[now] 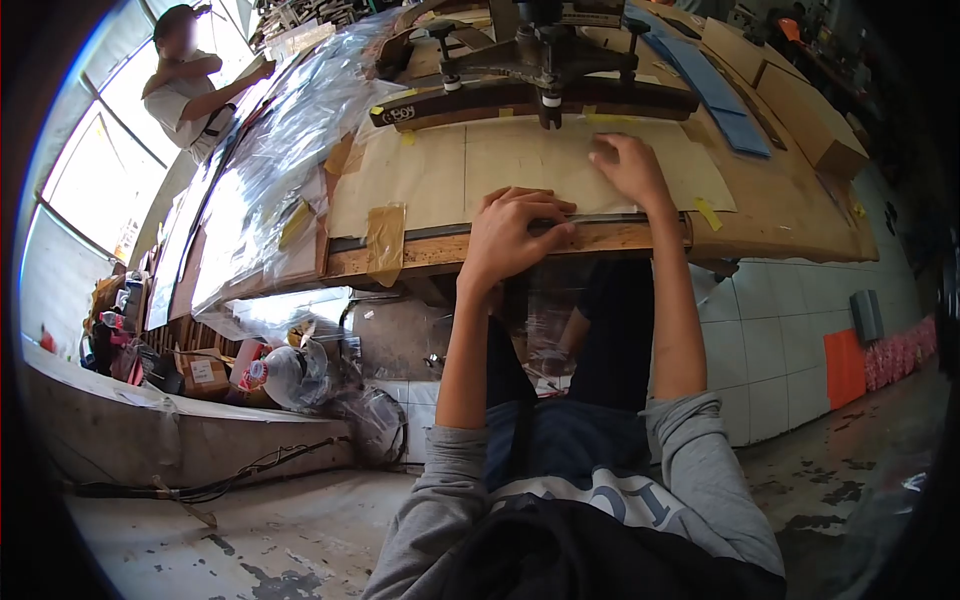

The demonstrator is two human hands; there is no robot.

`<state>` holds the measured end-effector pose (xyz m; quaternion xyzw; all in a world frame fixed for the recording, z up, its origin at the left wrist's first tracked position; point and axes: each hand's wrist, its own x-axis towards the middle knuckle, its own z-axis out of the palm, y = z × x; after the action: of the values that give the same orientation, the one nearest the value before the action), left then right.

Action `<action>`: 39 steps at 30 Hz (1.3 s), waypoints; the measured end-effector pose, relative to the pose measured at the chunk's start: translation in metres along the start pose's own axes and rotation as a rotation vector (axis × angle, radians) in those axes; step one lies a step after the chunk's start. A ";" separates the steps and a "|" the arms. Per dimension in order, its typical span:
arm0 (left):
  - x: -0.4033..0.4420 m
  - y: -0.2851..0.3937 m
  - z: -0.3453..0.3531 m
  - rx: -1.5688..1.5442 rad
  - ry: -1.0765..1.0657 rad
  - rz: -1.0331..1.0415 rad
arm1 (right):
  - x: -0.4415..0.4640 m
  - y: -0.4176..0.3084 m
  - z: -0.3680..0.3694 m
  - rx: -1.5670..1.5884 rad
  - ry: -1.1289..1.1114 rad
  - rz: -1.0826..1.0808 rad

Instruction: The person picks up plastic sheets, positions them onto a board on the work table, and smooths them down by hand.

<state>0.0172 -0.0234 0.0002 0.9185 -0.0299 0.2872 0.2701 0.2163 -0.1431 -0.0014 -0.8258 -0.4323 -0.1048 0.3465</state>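
Indoors, two bare hands work over a pale sheet [400,185] on a cluttered worktable [820,228].
The sheet lies flat below a dark metal fixture [560,75], with brown tape [385,245] lapping over the table's wooden front edge; the left hand [512,235] rests at that edge, fingers bent, while the right hand [632,172] is curled above the sheet's right part, and whether either pinches anything I cannot tell. Crumpled clear film [290,130] spreads to the left, blue strips [715,100] lie to the right, and a person [185,95] stands near bright windows [95,170]; below, a seemingly plastic bottle [275,372] sits among boxes, across from white tiles [765,350] and a scuffed floor [320,540].
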 end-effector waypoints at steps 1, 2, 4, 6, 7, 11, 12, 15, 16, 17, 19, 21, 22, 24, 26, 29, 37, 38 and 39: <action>0.001 0.002 -0.002 -0.012 -0.020 -0.011 | 0.006 0.001 0.000 -0.025 -0.031 0.003; 0.002 0.003 -0.003 -0.025 -0.041 -0.022 | 0.013 0.003 0.000 -0.050 -0.062 0.007; 0.002 0.005 -0.004 -0.040 -0.052 -0.036 | 0.022 0.010 0.005 -0.102 -0.087 -0.033; 0.002 0.004 -0.003 -0.051 -0.045 -0.044 | 0.025 0.014 0.010 -0.157 -0.074 -0.128; 0.001 0.003 -0.001 -0.055 -0.032 -0.045 | 0.026 0.014 0.010 -0.158 -0.110 -0.104; 0.001 0.004 -0.002 -0.061 -0.031 -0.046 | 0.035 0.018 0.013 -0.094 -0.245 -0.008; 0.001 0.004 -0.002 -0.060 -0.032 -0.056 | 0.035 0.016 0.012 -0.062 -0.278 0.019; 0.001 0.006 -0.002 -0.056 -0.035 -0.077 | 0.028 0.008 0.013 -0.187 -0.209 0.012; 0.001 0.005 -0.001 -0.050 -0.037 -0.078 | 0.025 0.005 0.012 -0.185 -0.193 0.009; 0.001 0.004 0.000 -0.044 -0.040 -0.080 | 0.022 0.002 0.010 -0.183 -0.177 0.008; 0.001 0.005 0.000 -0.027 -0.040 -0.077 | 0.017 -0.004 0.010 -0.192 -0.142 -0.006; 0.001 0.007 0.000 -0.010 -0.040 -0.071 | 0.013 -0.008 0.011 -0.216 -0.103 -0.031; 0.000 0.008 -0.001 -0.001 -0.040 -0.068 | 0.013 -0.005 0.013 -0.222 -0.102 -0.028; 0.000 0.008 -0.001 0.019 -0.030 -0.071 | 0.016 -0.001 0.017 -0.233 -0.097 -0.022; 0.000 0.007 0.002 0.037 -0.012 -0.087 | 0.015 0.001 0.018 -0.231 -0.097 -0.028; 0.000 0.008 0.003 0.040 -0.007 -0.090 | 0.011 -0.007 0.011 -0.264 -0.050 -0.067; -0.001 0.012 0.005 0.110 0.041 -0.094 | -0.038 -0.030 -0.015 -0.274 -0.081 -0.148; -0.001 0.012 0.007 0.124 0.050 -0.096 | -0.046 -0.033 -0.017 -0.258 -0.091 -0.126; -0.001 0.012 0.008 0.143 0.059 -0.099 | -0.050 -0.034 -0.018 -0.244 -0.102 -0.102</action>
<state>0.0178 -0.0374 -0.0001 0.9270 0.0441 0.3017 0.2184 0.1611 -0.1740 0.0048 -0.8430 -0.4749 -0.1319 0.2156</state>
